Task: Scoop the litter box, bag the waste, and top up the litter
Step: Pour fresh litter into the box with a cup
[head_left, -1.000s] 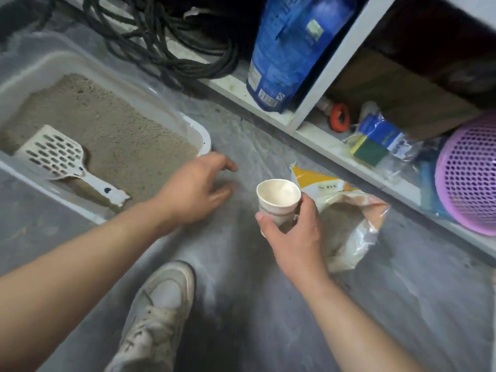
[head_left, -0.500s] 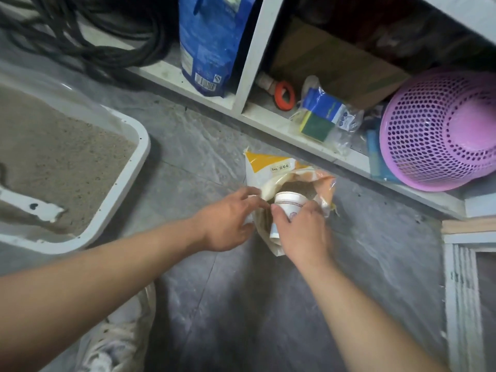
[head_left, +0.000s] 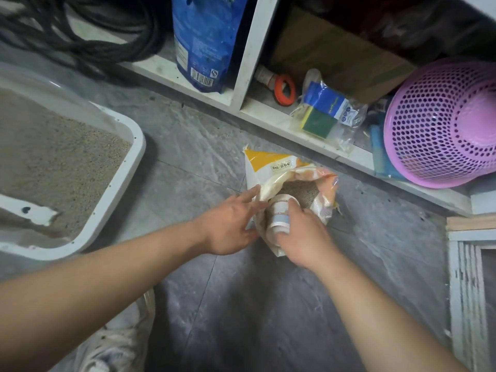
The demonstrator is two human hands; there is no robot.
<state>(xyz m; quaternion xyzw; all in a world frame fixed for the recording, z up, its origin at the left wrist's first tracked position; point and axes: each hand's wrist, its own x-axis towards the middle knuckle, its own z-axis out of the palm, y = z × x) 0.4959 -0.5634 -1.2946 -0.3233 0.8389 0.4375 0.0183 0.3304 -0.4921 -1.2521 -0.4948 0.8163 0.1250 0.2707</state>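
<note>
An opened yellow-and-white litter bag (head_left: 271,167) lies on the grey floor, grey litter (head_left: 300,193) showing in its mouth. My right hand (head_left: 303,234) grips a white paper cup (head_left: 279,216) tipped mouth-first into the bag's opening. My left hand (head_left: 230,224) touches the bag's left edge with nearly straight fingers. At the left sits the white litter box (head_left: 120,189), filled with sandy litter. The white scoop's handle (head_left: 29,210) lies in it; the scoop's head is out of view.
A white shelf unit (head_left: 249,49) runs along the back with a blue bag (head_left: 206,41), black hose coils (head_left: 80,30), sponges (head_left: 319,122) and a pink perforated basket (head_left: 445,124). My white shoe (head_left: 115,342) is at the bottom left. A white frame (head_left: 467,291) stands at right.
The view swung right from the litter box to the bag. My right hand carried the cup into the bag's mouth and tipped it in. My left hand came over to the bag's edge.
</note>
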